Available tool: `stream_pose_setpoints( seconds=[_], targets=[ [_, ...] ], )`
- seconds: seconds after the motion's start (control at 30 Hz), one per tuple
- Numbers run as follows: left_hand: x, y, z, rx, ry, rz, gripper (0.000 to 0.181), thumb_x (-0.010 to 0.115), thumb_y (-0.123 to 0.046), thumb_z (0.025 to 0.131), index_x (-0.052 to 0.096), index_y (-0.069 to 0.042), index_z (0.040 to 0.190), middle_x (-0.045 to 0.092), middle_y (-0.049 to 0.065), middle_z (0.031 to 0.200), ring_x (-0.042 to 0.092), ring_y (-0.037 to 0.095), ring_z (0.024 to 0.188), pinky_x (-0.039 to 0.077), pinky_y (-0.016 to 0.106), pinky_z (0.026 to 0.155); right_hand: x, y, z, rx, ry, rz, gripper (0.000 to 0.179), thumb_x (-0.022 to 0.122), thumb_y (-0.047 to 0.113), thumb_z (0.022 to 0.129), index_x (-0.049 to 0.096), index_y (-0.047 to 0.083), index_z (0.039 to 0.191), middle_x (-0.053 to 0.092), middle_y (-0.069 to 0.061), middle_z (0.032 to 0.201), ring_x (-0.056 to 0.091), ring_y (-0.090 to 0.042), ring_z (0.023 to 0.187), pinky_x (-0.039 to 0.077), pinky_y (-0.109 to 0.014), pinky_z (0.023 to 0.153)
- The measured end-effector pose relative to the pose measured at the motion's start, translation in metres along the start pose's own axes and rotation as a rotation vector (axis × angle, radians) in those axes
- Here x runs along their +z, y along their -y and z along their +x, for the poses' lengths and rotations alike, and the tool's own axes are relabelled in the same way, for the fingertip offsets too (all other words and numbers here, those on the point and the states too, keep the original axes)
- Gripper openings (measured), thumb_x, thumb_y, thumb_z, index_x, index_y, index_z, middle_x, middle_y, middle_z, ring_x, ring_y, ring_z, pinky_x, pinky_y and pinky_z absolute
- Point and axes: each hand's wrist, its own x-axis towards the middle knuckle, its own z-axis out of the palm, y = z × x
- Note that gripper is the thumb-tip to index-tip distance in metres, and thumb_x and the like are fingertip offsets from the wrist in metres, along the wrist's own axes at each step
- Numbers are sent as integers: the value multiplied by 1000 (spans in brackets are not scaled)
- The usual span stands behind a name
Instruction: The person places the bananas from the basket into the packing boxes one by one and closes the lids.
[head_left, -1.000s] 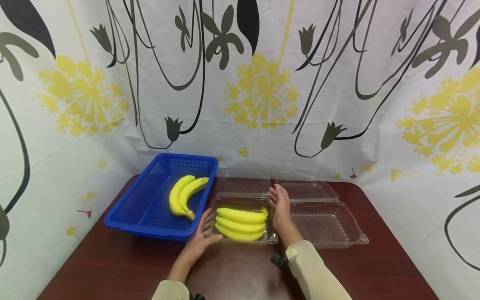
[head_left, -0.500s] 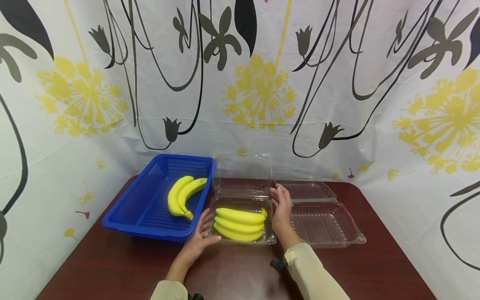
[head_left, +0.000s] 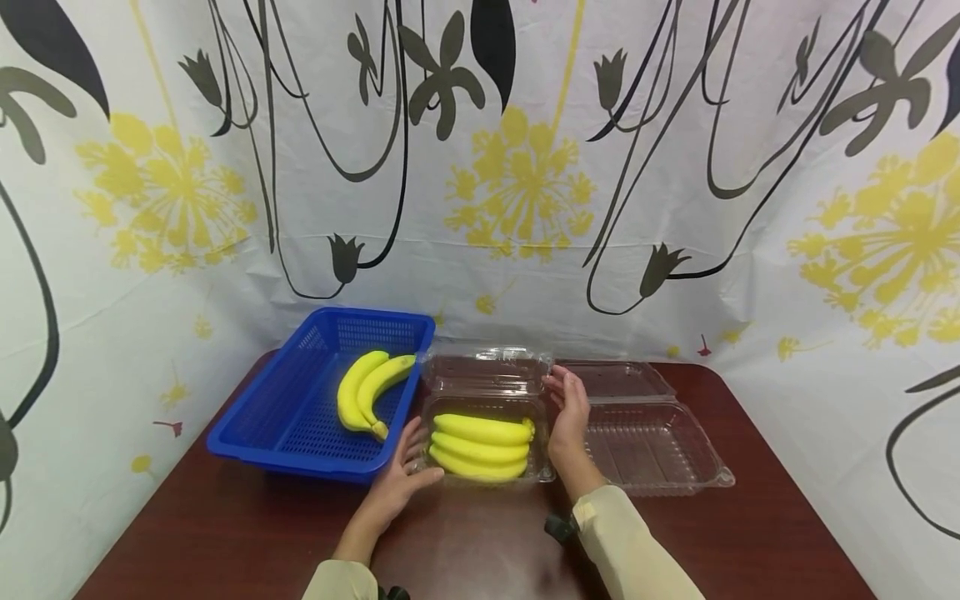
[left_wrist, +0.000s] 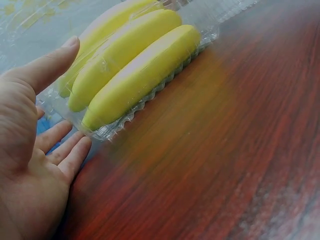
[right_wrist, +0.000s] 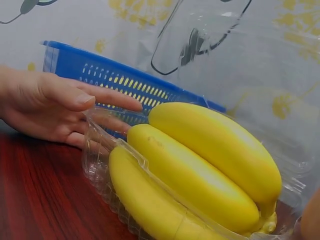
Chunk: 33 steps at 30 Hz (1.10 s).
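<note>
Bananas (head_left: 480, 451) r yel, bskt (head_left: 296, 425) blu, backdrop (head_left: 525, 187) flwr-print.

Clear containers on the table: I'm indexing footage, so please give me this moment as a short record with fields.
Middle container: open, holding a bunch of three bananas
Middle lid: raised at the container's far side, not closed
Left hand: at the container's left end, fingers extended, thumb apart
Right hand: by the middle lid's right edge; contact unclear
Right container: open, its lid laid back
Blue basket: left of the middle container, two bananas visible inside
Surface: reddish-brown table
</note>
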Motion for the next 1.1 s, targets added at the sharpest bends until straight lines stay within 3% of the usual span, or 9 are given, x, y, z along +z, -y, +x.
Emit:
stream_pose_setpoints(
  seconds=[0.13,0.23,0.37,0.63,0.9,1.1],
  targets=[
    [0,1,0,-5,1,16,87,73,-9,85,23,-18,155,33,17,152,32,36,137,25,58,109,-5,5,-5,14,-1,5,39,37,23,106,64,-4,111,67,-2,94,59,-17,95,39,-40,94],
    [0,1,1,-12,3,36,86,73,-10,86,22,-19,155,32,16,152,32,35,137,25,57,109,-11,9,-11,43,22,-10,47,35,28,107,62,-10,114,67,3,92,59,-11,92,40,-33,91],
    [0,1,1,-30,-9,48,87,74,-11,86,21,-18,155,34,16,151,32,34,137,27,55,109,-16,15,-20,79,81,-37,56,31,34,107,57,-14,120,69,-4,99,61,-12,96,41,-28,90],
    [1,-1,-1,-64,-14,66,88,75,-13,85,23,-25,155,29,16,153,33,38,136,28,57,108,-27,19,-36,132,144,-70,58,29,36,108,52,-15,124,66,-19,114,61,-21,108,39,-36,102],
    [0,-2,-1,-38,4,19,90,73,-8,86,19,-21,156,23,17,156,26,40,139,28,59,107,-35,19,-48,122,196,-227,48,32,27,108,54,-12,126,59,-26,125,56,-23,116,37,-34,104],
    [-1,-2,0,-2,30,23,74,58,-15,97,14,-15,157,23,21,154,26,42,137,29,61,104,-36,16,-56,98,215,-488,36,54,27,101,62,1,125,61,-15,127,52,-26,119,37,-42,101]
  ],
)
